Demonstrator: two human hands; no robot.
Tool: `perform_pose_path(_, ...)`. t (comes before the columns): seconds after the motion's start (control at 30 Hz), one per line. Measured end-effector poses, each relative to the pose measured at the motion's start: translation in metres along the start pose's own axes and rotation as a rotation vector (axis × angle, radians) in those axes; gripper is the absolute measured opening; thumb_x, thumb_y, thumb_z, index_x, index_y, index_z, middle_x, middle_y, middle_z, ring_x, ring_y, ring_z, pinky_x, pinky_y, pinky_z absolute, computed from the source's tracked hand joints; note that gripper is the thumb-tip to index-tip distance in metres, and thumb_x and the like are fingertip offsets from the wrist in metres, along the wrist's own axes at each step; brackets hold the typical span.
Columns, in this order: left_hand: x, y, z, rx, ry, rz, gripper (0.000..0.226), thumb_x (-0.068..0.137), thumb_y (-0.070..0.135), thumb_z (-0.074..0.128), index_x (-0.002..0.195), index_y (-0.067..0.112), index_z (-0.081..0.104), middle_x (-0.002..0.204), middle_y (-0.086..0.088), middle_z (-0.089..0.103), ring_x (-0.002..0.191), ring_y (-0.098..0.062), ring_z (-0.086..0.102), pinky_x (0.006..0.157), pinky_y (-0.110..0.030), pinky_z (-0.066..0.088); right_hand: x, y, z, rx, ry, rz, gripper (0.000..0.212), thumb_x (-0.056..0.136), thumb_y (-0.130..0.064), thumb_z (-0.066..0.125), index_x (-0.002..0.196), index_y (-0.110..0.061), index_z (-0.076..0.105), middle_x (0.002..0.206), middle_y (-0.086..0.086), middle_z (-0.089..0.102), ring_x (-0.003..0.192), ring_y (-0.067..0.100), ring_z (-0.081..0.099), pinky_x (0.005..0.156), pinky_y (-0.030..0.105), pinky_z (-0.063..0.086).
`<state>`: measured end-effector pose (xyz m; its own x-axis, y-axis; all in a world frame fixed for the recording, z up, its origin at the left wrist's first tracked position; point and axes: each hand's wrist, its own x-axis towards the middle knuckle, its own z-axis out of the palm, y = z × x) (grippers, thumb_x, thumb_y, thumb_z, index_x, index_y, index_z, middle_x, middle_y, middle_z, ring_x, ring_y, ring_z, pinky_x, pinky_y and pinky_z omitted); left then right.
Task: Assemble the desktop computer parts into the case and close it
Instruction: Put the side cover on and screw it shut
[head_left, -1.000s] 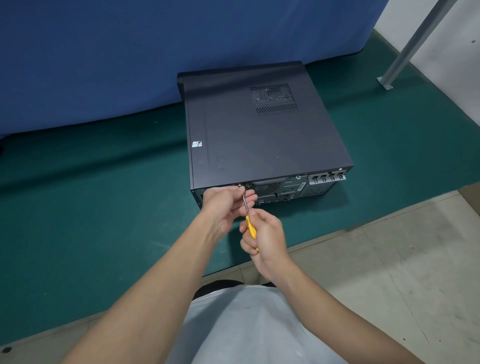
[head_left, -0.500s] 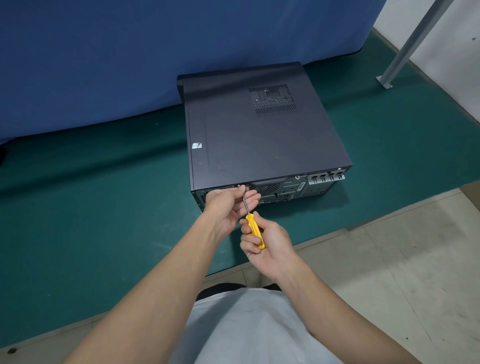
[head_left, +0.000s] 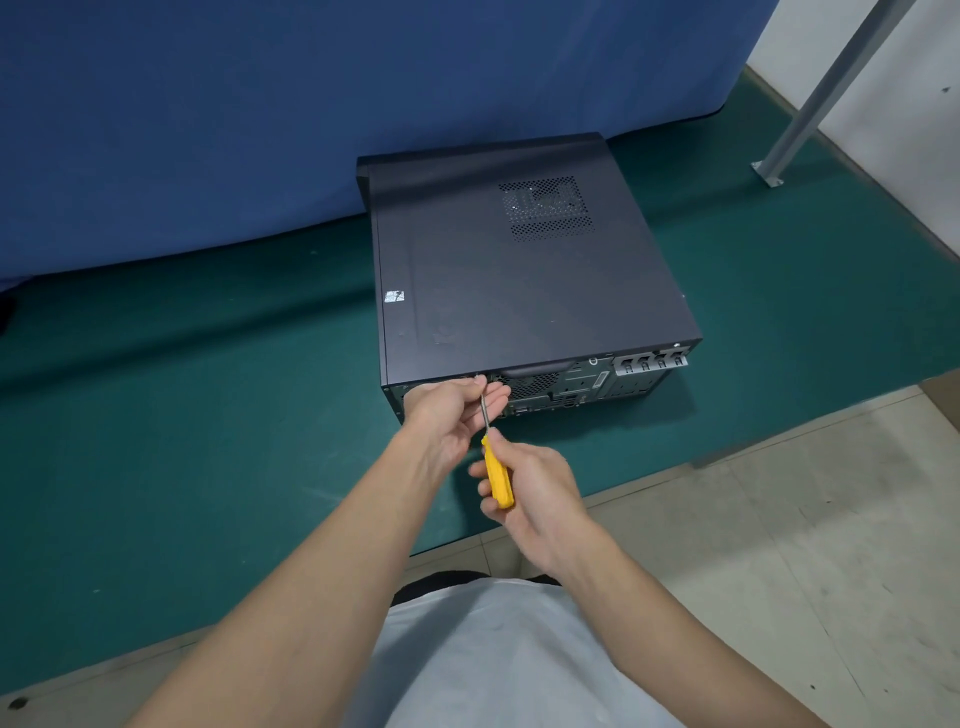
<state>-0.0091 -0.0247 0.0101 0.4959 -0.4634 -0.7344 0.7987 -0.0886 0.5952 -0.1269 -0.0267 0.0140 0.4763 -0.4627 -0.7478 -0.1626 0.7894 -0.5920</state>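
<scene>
Nearest, my right hand (head_left: 535, 491) grips the handle of the yellow screwdriver (head_left: 497, 475). Beyond it, my left hand (head_left: 449, 418) pinches its metal shaft at the near left edge of the closed computer case (head_left: 519, 280), which lies flat on the green mat (head_left: 208, 415).

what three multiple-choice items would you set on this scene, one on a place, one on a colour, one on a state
1. Where does the computer case sit?
A. on the green mat
B. on bare floor tiles
C. on a chair

2. What colour is the handle of the screwdriver?
A. red
B. yellow
C. black

3. What is the right hand doing?
A. hanging empty
B. gripping the screwdriver
C. lying flat on the case

Answers:
1 A, the case rests on the green mat.
2 B, the handle is plainly yellow.
3 B, its fingers curl round the handle.
</scene>
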Motion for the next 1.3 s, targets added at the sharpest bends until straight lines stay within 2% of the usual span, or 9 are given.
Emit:
perform_pose_path(0.13, 0.0, -0.006, 0.004, -0.006, 0.074, 0.061, 0.006, 0.084, -0.016, 0.061, 0.082, -0.011, 0.06, 0.075, -0.025, 0.066, 0.059, -0.028, 0.071, 0.055, -0.03, 0.059, 0.001, 0.008, 0.0, -0.508, 0.247, -0.278, 0.015, 0.09, -0.022, 0.064, 0.081, -0.01, 0.063, 0.067, 0.003, 0.066, 0.048, 0.009, 0.055, 0.047, 0.025, 0.043)
perform_pose_path(0.3, 0.0, -0.003, 0.002, 0.037, -0.012, 0.005, 0.003, 0.091, -0.009, 0.056, 0.087, -0.008, 0.057, 0.075, -0.024, 0.069, 0.064, -0.029, 0.072, 0.06, -0.034, 0.061, -0.003, -0.008, -0.004, 0.162, -0.081, 0.094, 0.021, 0.098, -0.012, 0.048, 0.09, 0.002, 0.061, 0.064, 0.007, 0.059, 0.046, 0.01, 0.046, 0.039, 0.018, 0.031)
perform_pose_path(0.37, 0.002, -0.002, 0.002, 0.037, 0.008, -0.001, 0.007, 0.091, -0.01, 0.054, 0.086, -0.008, 0.057, 0.07, -0.022, 0.069, 0.061, -0.027, 0.072, 0.058, -0.032, 0.061, -0.004, -0.01, -0.007, 0.216, -0.118, 0.135, 0.02, 0.097, -0.014, 0.051, 0.092, 0.002, 0.061, 0.065, 0.009, 0.061, 0.046, 0.011, 0.049, 0.04, 0.018, 0.035)
perform_pose_path(0.57, 0.003, -0.008, 0.006, 0.026, 0.092, 0.054, 0.005, 0.084, -0.011, 0.065, 0.084, -0.009, 0.061, 0.077, -0.023, 0.068, 0.061, -0.026, 0.072, 0.059, -0.031, 0.061, 0.003, 0.007, -0.003, -0.725, 0.279, -0.377, 0.014, 0.091, -0.026, 0.062, 0.08, -0.018, 0.06, 0.064, 0.0, 0.065, 0.067, 0.017, 0.063, 0.057, 0.033, 0.054)
perform_pose_path(0.77, 0.002, -0.001, -0.002, 0.069, -0.021, -0.003, 0.004, 0.09, -0.012, 0.055, 0.09, -0.01, 0.058, 0.07, -0.022, 0.07, 0.064, -0.029, 0.072, 0.055, -0.031, 0.059, 0.0, -0.009, -0.011, 0.156, -0.123, 0.078, 0.022, 0.097, -0.013, 0.05, 0.093, 0.004, 0.063, 0.067, 0.01, 0.063, 0.049, 0.013, 0.054, 0.042, 0.019, 0.041)
perform_pose_path(0.97, 0.002, -0.005, 0.001, 0.047, 0.067, 0.054, 0.008, 0.081, -0.015, 0.066, 0.083, -0.009, 0.06, 0.069, -0.02, 0.069, 0.061, -0.026, 0.072, 0.055, -0.028, 0.059, 0.001, 0.008, -0.002, -0.757, 0.252, -0.38, 0.017, 0.092, -0.029, 0.06, 0.077, -0.02, 0.06, 0.063, -0.002, 0.065, 0.065, 0.018, 0.064, 0.057, 0.035, 0.053)
perform_pose_path(1.03, 0.002, -0.005, -0.002, 0.047, 0.024, 0.035, 0.007, 0.083, -0.013, 0.065, 0.086, -0.009, 0.06, 0.074, -0.022, 0.069, 0.063, -0.027, 0.072, 0.056, -0.029, 0.059, 0.003, 0.007, -0.002, -0.664, 0.226, -0.314, 0.022, 0.096, -0.023, 0.053, 0.076, -0.016, 0.061, 0.064, -0.001, 0.064, 0.056, 0.015, 0.058, 0.051, 0.031, 0.048)
perform_pose_path(1.17, 0.001, 0.001, -0.005, 0.065, -0.046, -0.014, 0.005, 0.09, -0.011, 0.055, 0.091, -0.01, 0.06, 0.078, -0.025, 0.07, 0.066, -0.029, 0.073, 0.055, -0.03, 0.059, -0.002, -0.007, -0.005, 0.101, -0.039, 0.042, 0.022, 0.099, -0.014, 0.048, 0.092, 0.002, 0.061, 0.062, 0.007, 0.059, 0.045, 0.012, 0.046, 0.037, 0.019, 0.031)
perform_pose_path(1.3, 0.002, -0.001, -0.002, 0.074, 0.034, 0.027, 0.003, 0.085, -0.013, 0.062, 0.087, -0.01, 0.062, 0.069, -0.019, 0.07, 0.062, -0.026, 0.072, 0.056, -0.029, 0.059, 0.001, 0.007, 0.002, -0.322, 0.196, -0.214, 0.017, 0.092, -0.027, 0.062, 0.087, -0.011, 0.059, 0.067, 0.003, 0.061, 0.049, 0.013, 0.053, 0.048, 0.03, 0.044)
